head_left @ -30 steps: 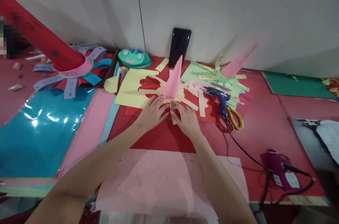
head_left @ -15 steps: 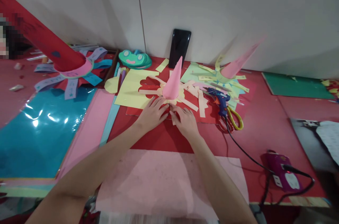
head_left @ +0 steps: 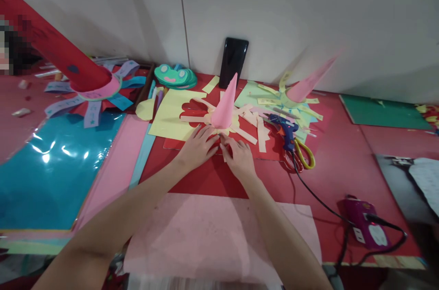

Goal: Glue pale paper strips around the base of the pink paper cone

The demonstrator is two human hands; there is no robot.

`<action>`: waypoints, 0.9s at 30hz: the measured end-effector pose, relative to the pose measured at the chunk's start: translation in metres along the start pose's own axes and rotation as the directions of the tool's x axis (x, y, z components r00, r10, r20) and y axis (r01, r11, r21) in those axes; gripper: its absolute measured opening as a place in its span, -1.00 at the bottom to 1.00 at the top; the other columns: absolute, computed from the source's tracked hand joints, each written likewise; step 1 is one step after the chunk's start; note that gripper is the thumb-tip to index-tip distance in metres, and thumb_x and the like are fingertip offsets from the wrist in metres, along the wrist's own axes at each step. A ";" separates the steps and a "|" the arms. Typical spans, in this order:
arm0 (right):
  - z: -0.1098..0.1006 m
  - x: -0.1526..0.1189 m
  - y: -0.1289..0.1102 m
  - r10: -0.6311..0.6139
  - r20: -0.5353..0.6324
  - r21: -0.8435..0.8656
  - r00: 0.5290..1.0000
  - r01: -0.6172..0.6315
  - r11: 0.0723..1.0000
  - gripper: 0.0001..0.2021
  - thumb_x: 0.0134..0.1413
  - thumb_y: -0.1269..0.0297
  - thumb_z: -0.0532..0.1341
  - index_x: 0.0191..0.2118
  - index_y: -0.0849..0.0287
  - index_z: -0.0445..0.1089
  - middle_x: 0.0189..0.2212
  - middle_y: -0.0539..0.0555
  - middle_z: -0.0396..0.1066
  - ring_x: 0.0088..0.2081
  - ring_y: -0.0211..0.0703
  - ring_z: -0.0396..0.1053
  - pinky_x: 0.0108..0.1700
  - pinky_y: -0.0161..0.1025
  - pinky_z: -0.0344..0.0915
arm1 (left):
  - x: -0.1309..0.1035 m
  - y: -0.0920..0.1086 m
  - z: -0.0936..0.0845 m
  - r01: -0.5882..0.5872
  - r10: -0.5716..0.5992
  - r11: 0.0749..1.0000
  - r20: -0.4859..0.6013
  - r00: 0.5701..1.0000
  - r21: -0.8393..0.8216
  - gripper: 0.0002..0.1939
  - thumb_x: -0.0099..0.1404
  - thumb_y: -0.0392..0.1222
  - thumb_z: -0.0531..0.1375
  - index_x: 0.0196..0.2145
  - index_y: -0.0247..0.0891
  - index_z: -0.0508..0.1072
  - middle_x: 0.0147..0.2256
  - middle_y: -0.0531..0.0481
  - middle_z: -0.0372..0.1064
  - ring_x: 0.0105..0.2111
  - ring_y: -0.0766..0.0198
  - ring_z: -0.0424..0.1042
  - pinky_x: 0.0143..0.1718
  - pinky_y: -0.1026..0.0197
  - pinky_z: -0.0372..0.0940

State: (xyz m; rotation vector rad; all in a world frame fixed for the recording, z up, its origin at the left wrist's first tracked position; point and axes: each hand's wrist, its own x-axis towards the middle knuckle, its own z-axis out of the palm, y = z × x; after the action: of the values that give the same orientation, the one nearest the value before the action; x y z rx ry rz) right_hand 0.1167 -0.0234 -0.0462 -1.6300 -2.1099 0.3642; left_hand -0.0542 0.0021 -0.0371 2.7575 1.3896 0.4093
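Note:
A pink paper cone (head_left: 224, 109) stands upright on a scalloped pale-yellow paper base (head_left: 235, 121) with cream paper strips (head_left: 245, 135) spreading outward. My left hand (head_left: 196, 147) lies at the front left of the base, fingers stretched out and touching its edge near the cone. My right hand (head_left: 239, 157) is at the front right, its fingers bent and closed around a short cream strip at the base's front edge. Most of that strip is hidden by the fingers. Red paper petals (head_left: 192, 111) show beneath the strips on the left.
Right of the cone lie a blue glue gun (head_left: 288, 130) and yellow-handled scissors (head_left: 305, 155). The cord runs to a purple power adapter (head_left: 368, 223). A black phone (head_left: 233, 61) leans on the wall. Another pink cone (head_left: 305, 86) and a red paper tube (head_left: 65, 47) flank the work.
Almost nothing differs. Both hands keep their place at the front of the cone's base, and the view has shifted very slightly.

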 end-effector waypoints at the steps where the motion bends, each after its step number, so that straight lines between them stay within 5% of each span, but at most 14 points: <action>1: 0.000 0.000 0.000 0.000 -0.003 0.001 1.000 0.000 1.000 -0.65 0.29 0.08 -0.08 -0.17 0.10 0.38 -0.24 0.08 0.53 -0.29 -0.07 0.36 -0.20 -0.17 0.17 | 0.000 0.000 0.000 0.001 -0.001 1.000 0.001 1.000 -0.001 -0.69 0.36 -0.18 0.03 -0.01 -0.33 0.40 0.08 -0.23 0.27 0.13 0.01 0.22 0.17 -0.08 0.12; 8: 0.004 -0.001 0.001 0.005 -0.033 0.003 0.999 -0.005 1.000 -0.59 0.28 0.06 -0.08 0.06 0.13 0.31 -0.25 0.13 0.52 -0.25 -0.03 0.39 -0.15 -0.12 0.21 | -0.001 0.000 0.001 0.015 -0.015 1.000 0.017 1.000 0.004 -0.69 0.37 -0.17 0.01 0.00 -0.26 0.40 0.08 -0.19 0.28 0.14 0.01 0.21 0.17 -0.10 0.12; 14: -0.001 -0.001 0.005 0.036 -0.128 0.214 0.991 -0.008 0.977 -0.66 0.28 0.07 -0.07 -0.21 0.11 0.36 -0.06 0.13 0.45 -0.38 -0.19 0.36 -0.19 -0.18 0.28 | -0.004 -0.003 0.003 0.001 -0.001 1.000 0.016 1.000 0.019 -0.66 0.37 -0.16 0.02 0.03 -0.29 0.38 0.11 -0.22 0.26 0.15 -0.01 0.20 0.18 -0.11 0.09; 19: -0.010 0.001 0.018 0.211 -0.341 0.274 0.916 -0.118 0.954 -0.73 0.25 0.10 -0.04 -0.34 0.12 0.29 -0.37 0.07 0.41 -0.53 -0.27 0.20 -0.37 -0.27 0.24 | 0.001 -0.008 -0.009 0.030 -0.030 1.000 -0.099 0.995 0.002 -0.67 0.40 -0.15 -0.03 0.02 -0.25 0.38 0.03 -0.20 0.34 0.04 0.06 0.33 0.09 -0.04 0.20; 22: -0.013 0.002 0.024 0.298 -0.394 0.305 0.869 -0.182 0.935 -0.74 0.21 0.09 0.00 -0.43 0.10 0.21 -0.55 -0.04 0.20 -0.53 -0.25 0.15 -0.38 -0.27 0.20 | 0.012 -0.010 -0.026 0.181 -0.189 0.982 -0.238 0.953 -0.055 -0.68 0.40 -0.09 -0.01 -0.02 -0.26 0.39 -0.07 -0.16 0.41 -0.06 0.10 0.40 -0.03 0.06 0.29; 27: -0.016 0.003 0.026 0.373 -0.377 0.377 0.848 -0.227 0.898 -0.73 0.18 0.06 0.01 -0.44 0.10 0.19 -0.58 -0.08 0.08 -0.53 -0.25 0.09 -0.43 -0.26 0.11 | 0.043 -0.007 -0.056 0.326 -0.396 0.914 -0.361 0.844 -0.241 -0.73 0.37 -0.09 0.06 -0.05 -0.24 0.38 -0.07 -0.10 0.39 -0.08 0.17 0.39 -0.04 0.14 0.29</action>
State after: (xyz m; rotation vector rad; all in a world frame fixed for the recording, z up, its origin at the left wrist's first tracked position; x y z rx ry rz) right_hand 0.1461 -0.0142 -0.0434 -1.6605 -1.3762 0.3699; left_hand -0.0489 0.0354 0.0260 2.2755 1.8139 1.0647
